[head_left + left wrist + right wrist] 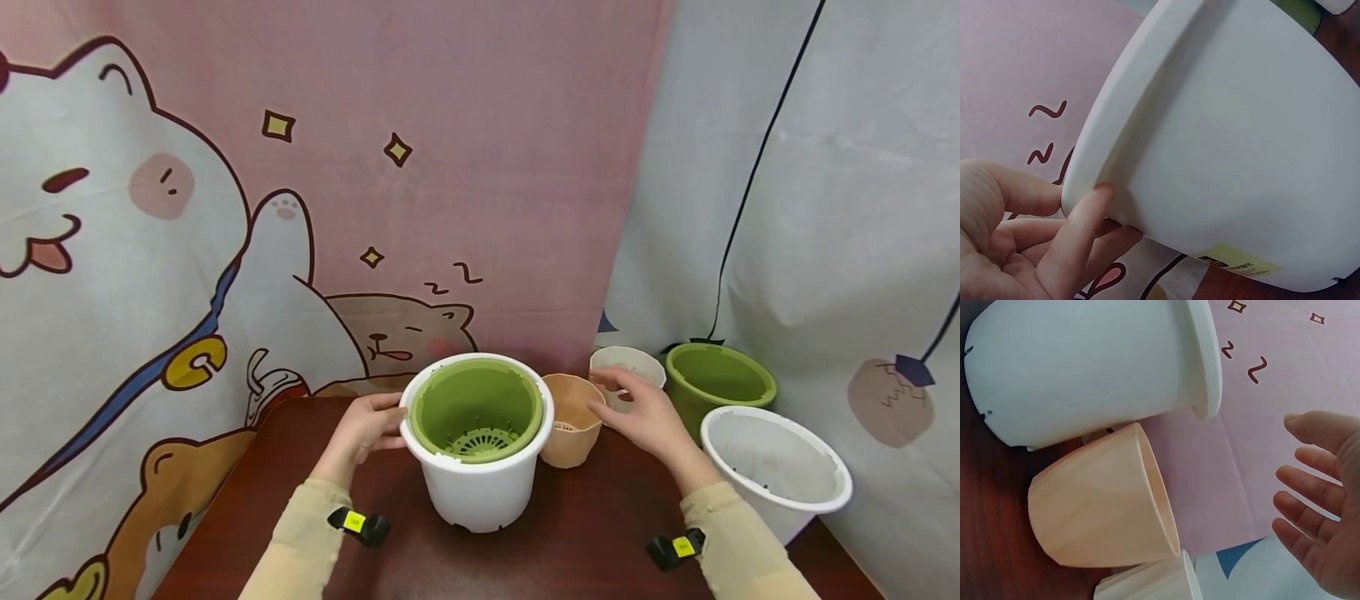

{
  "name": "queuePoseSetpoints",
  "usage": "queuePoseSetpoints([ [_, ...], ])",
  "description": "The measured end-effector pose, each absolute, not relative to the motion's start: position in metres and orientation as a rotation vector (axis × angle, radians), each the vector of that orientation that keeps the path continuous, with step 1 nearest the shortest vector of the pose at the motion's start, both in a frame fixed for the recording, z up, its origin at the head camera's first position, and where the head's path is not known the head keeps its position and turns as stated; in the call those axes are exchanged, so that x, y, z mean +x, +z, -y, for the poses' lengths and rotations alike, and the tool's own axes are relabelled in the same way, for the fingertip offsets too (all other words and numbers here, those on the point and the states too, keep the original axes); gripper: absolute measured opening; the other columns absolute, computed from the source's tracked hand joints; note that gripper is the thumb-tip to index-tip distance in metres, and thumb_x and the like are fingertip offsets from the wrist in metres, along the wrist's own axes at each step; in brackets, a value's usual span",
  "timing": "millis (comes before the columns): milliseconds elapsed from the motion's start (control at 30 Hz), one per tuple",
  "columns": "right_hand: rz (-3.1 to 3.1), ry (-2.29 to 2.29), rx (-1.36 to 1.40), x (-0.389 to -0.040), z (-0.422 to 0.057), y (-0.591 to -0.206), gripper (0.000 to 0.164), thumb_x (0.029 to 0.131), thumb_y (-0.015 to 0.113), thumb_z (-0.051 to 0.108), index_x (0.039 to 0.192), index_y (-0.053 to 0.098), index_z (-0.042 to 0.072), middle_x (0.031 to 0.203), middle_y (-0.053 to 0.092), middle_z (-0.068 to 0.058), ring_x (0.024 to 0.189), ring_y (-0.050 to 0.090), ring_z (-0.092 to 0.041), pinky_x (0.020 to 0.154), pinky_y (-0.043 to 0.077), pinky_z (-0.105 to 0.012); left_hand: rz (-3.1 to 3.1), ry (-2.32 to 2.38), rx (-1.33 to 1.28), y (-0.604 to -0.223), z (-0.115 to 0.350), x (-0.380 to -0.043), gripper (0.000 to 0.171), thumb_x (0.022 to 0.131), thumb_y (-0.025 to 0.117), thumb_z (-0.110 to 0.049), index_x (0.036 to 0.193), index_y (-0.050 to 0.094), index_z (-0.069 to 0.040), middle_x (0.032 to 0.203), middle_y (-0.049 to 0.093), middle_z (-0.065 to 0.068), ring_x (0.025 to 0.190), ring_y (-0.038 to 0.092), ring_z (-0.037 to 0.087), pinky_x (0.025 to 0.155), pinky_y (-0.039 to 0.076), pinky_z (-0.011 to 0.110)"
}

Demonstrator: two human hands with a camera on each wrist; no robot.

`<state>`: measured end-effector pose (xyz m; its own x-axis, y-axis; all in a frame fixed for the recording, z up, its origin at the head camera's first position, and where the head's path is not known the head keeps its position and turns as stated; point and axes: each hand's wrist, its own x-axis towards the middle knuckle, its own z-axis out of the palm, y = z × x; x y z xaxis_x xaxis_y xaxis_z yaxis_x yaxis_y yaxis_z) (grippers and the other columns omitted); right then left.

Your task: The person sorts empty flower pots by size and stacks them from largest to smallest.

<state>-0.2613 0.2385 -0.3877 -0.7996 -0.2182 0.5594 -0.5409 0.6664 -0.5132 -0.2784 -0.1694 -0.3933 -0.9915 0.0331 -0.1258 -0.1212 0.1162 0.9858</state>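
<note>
A white flowerpot (480, 496) stands upright on the table, with a green flowerpot (480, 400) nested inside it. My left hand (367, 429) holds the white pot by the left side of its rim. In the left wrist view the thumb (1085, 231) lies under the rim; the tips of the other fingers are partly hidden behind the pot. Above a peach faceted pot (570, 446) hovers my right hand (641, 412), fingers spread and holding nothing. The right wrist view shows that hand (1329, 500) apart from the peach pot (1097, 506).
Behind the right hand stands a small off-white pot (626, 360). Farther right are another green pot (720, 375) and another white pot (776, 458). The dark red-brown table (585, 542) meets a cartoon-printed curtain (480, 167) at the back.
</note>
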Motion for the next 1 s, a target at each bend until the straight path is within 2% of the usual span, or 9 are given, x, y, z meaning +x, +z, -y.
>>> queuePoseSetpoints([
  [233, 2.393, 0.826, 0.593, -0.25, -0.254, -0.391, 0.046, 0.079, 0.082, 0.008, 0.121, 0.065, 0.002, 0.113, 0.068, -0.013, 0.097, 0.062, -0.029, 0.077, 0.057, -0.052, -2.251, 2.019, -0.082, -0.393, 0.169, -0.278, 0.043, 0.095, 0.062, -0.003, 0.136, 0.054, 0.009, 0.118, 0.064, 0.026, 0.081, 0.07, 0.022, 0.065, 0.063, 0.035],
  [433, 2.418, 0.771, 0.554, -0.239, -0.272, -0.39, 0.048, 0.08, 0.082, 0.011, 0.124, 0.065, 0.004, 0.116, 0.068, -0.013, 0.098, 0.062, -0.029, 0.078, 0.057, -0.051, -2.261, 2.01, -0.092, -0.394, 0.169, -0.279, 0.042, 0.095, 0.062, -0.003, 0.135, 0.055, 0.008, 0.12, 0.064, 0.026, 0.082, 0.07, 0.023, 0.066, 0.063, 0.036],
  [667, 2.469, 0.791, 0.464, -0.226, -0.297, -0.388, 0.049, 0.082, 0.082, 0.015, 0.126, 0.064, 0.002, 0.118, 0.067, -0.015, 0.101, 0.063, -0.033, 0.082, 0.054, -0.033, -2.274, 1.997, -0.105, -0.394, 0.169, -0.279, 0.042, 0.095, 0.063, -0.004, 0.136, 0.056, 0.007, 0.117, 0.065, 0.025, 0.082, 0.07, 0.023, 0.066, 0.063, 0.036],
  [833, 2.471, 0.771, 0.416, -0.218, -0.313, -0.384, 0.05, 0.083, 0.081, 0.017, 0.127, 0.063, 0.003, 0.117, 0.068, -0.017, 0.1, 0.062, -0.034, 0.08, 0.05, -0.028, -2.278, 1.995, -0.1, -0.394, 0.169, -0.278, 0.042, 0.095, 0.063, -0.004, 0.135, 0.056, 0.006, 0.117, 0.065, 0.025, 0.081, 0.07, 0.023, 0.066, 0.063, 0.036],
  [1000, 2.488, 0.739, 0.378, -0.212, -0.333, -0.384, 0.05, 0.083, 0.081, 0.018, 0.126, 0.062, 0.002, 0.114, 0.068, -0.017, 0.098, 0.059, -0.025, 0.078, 0.049, -0.027, -2.278, 1.994, -0.102, -0.393, 0.169, -0.278, 0.042, 0.095, 0.063, -0.004, 0.135, 0.055, 0.007, 0.118, 0.064, 0.025, 0.081, 0.07, 0.023, 0.066, 0.063, 0.036],
])
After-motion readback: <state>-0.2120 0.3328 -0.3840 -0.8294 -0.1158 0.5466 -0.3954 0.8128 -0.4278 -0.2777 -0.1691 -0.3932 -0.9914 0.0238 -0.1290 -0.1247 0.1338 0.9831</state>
